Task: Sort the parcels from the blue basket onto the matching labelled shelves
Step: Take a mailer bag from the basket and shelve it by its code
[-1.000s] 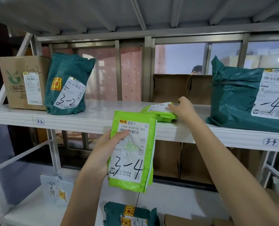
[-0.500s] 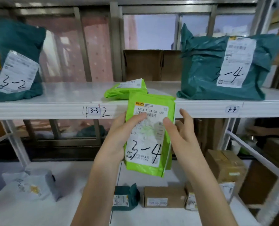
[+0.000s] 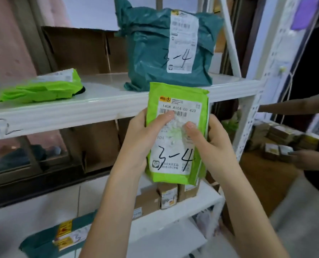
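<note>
At frame centre we hold the green parcel (image 3: pixel 175 135) marked 3-4 upright, left hand (image 3: pixel 143 138) and right hand (image 3: pixel 210 144) clasping its sides, thumbs pressed on the label, forearms raised before the white shelf (image 3: pixel 99 107).

**Parcel count at the shelf**

I count two lime-green parcels: one held at centre (image 3: pixel 177 135), one lying at 10 o'clock (image 3: pixel 41 88). Two teal bags: one at 12 o'clock (image 3: pixel 166 51), one at 7 o'clock (image 3: pixel 48 239). Two hands grip the centre parcel: left (image 3: pixel 142 138), right (image 3: pixel 210 144).
</note>
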A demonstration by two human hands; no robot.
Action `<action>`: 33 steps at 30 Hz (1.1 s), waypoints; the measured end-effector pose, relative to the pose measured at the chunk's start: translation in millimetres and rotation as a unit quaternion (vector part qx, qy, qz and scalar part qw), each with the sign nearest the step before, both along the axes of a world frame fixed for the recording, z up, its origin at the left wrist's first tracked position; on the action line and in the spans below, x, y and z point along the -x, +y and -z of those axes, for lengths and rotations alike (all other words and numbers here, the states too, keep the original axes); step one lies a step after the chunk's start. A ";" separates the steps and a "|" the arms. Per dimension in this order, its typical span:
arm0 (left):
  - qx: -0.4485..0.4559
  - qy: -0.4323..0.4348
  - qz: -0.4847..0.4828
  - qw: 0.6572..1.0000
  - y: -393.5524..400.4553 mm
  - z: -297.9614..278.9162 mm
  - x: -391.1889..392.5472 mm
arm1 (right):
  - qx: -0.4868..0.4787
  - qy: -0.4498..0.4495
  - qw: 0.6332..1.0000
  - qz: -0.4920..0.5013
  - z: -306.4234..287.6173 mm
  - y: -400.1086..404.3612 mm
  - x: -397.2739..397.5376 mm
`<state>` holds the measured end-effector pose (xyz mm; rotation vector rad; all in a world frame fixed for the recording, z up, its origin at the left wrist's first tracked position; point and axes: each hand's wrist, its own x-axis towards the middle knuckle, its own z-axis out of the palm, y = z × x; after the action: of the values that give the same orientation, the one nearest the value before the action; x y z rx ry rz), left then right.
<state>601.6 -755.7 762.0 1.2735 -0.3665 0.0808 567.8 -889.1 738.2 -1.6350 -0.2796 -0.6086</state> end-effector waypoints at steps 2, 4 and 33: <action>-0.007 -0.013 0.023 1.000 -23.3 2.7 -2.5 | -0.005 0.017 1.000 0.020 1.6 -23.1 5.1; -0.012 -0.021 0.052 0.998 -51.6 3.3 -1.2 | -0.018 0.025 0.998 0.048 2.5 -49.8 11.3; -0.042 -0.097 -0.162 0.981 -240.2 -55.5 -57.8 | -0.048 -0.049 0.996 -0.062 -68.8 -246.2 -108.2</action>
<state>659.3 -995.9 817.4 1.4041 -0.3289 0.4742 676.0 -1135.3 807.0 -1.4863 -0.4149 -0.5982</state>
